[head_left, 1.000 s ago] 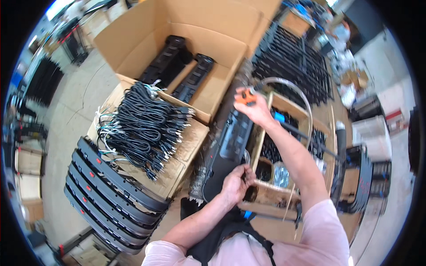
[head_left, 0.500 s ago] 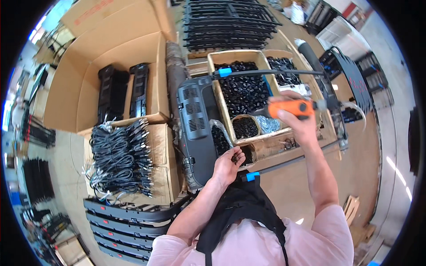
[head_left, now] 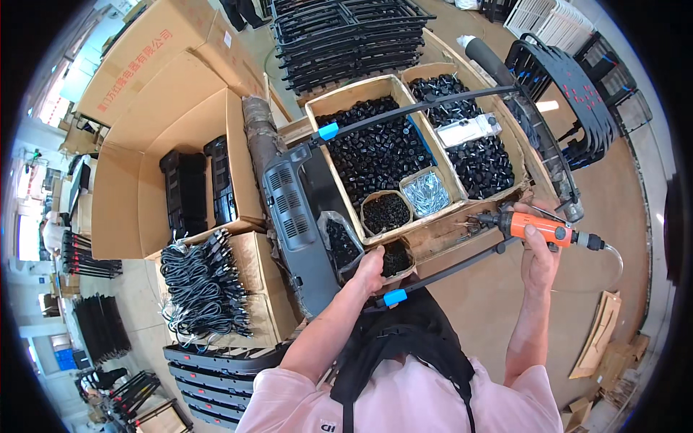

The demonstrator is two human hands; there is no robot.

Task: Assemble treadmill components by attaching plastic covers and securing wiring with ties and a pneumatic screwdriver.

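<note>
In my right hand [head_left: 538, 263] is an orange air screwdriver [head_left: 516, 224], its tip pointing left over the lower wooden ledge and a clear hose curving off its back end. My left hand [head_left: 369, 273] is at a small tub of black screws [head_left: 396, 258], fingers curled in at its left edge; what they hold, if anything, is hidden. Around both lies a black tube frame [head_left: 462, 267] with blue clips [head_left: 395, 297], joined at the left to a dark vented plastic panel [head_left: 292, 209]. A clear plastic bag of small black parts [head_left: 339, 242] rests beside the panel.
Wooden boxes [head_left: 315, 119] hold black knobs [head_left: 375, 155], silver screws [head_left: 426, 192] and black-and-silver parts [head_left: 480, 166]. At left stand an open carton [head_left: 119, 195], bundled black cables [head_left: 206, 289] and stacked dark panels [head_left: 209, 375]. Black frames [head_left: 346, 43] are piled at the far side.
My right hand has brought the air screwdriver down and to the right, away from the knob boxes. My left hand has shifted slightly, its fingers now at the screw tub. The view has turned a little.
</note>
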